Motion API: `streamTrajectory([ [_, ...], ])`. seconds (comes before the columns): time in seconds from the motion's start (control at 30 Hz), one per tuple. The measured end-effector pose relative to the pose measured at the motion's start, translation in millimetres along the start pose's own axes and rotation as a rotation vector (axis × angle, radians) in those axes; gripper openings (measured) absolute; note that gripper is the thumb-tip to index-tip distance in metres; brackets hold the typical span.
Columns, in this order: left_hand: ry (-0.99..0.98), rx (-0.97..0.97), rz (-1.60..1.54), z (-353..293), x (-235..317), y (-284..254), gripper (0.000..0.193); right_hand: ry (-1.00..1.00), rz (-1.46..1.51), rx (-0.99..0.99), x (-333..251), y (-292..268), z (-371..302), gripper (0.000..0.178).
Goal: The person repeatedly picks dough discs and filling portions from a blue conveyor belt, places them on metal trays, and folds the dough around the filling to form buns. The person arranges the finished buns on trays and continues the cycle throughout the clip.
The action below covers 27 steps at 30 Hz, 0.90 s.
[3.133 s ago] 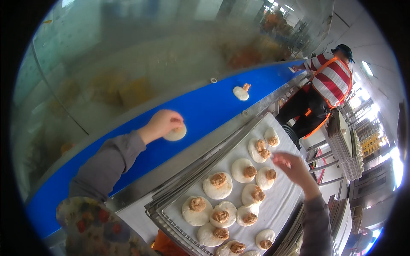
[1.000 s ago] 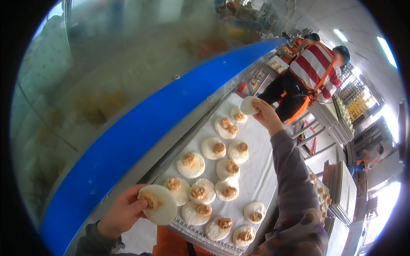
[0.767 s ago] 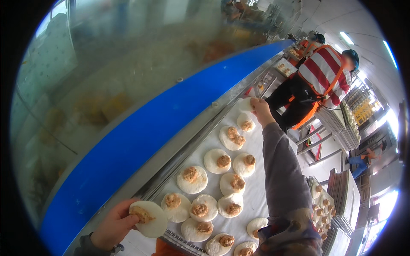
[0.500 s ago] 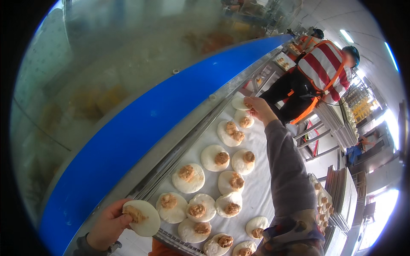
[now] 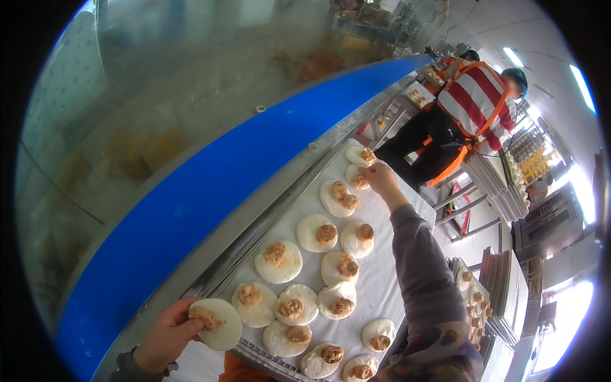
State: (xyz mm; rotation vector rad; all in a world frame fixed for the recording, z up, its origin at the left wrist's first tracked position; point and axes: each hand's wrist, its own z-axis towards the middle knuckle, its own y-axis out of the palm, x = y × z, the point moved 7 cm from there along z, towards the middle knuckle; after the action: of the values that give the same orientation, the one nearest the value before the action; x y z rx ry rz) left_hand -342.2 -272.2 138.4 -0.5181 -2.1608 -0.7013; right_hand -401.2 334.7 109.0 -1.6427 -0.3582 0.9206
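Observation:
My left hand is closed on the edge of a round dough wrapper, with brown filling smeared beside my thumb. It is held up off the near left corner of the tray. Paper lines the tray, and several dough wrappers lie flat on it, each with lumps of brown filling, such as the wrapper near the left edge. At the far end, my right hand has its fingers pinched at the lump of filling on the second wrapper from the end. The farthest wrapper lies just beyond.
A blue conveyor belt runs along the left side of the tray. A co-worker in a striped top stands ahead on the right, another person behind. Stacked trays and more filled wrappers are at my right.
My right hand has drawn back slightly from the farthest wrapper to the filling on the one before it. My left hand still holds its wrapper, nearly unmoved. The co-worker has shifted slightly left.

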Motion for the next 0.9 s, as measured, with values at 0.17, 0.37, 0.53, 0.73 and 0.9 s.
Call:
streamTrajectory([
  [0.17,0.016,-0.031,0.047,-6.4,0.5,4.7,0.041,-0.112,0.208,0.044,-16.7,-3.5,-7.1,0.049],
  [0.37,0.000,-0.011,0.010,-9.2,-7.0,-0.9,0.044,0.085,0.732,-0.129,-2.7,3.2,-5.1,0.044],
  [0.53,-0.014,-0.039,0.065,-11.5,-8.0,-2.3,0.049,0.185,0.772,-0.183,3.4,-4.8,-19.8,0.045],
  [0.73,-0.012,-0.034,0.047,-13.3,-2.0,1.8,0.047,0.043,0.493,-0.207,-14.3,-7.4,-38.7,0.074],
  [0.9,-0.014,-0.054,0.040,-15.4,-4.5,4.0,0.042,-0.022,0.787,-0.187,-27.9,10.2,-37.2,0.080],
])
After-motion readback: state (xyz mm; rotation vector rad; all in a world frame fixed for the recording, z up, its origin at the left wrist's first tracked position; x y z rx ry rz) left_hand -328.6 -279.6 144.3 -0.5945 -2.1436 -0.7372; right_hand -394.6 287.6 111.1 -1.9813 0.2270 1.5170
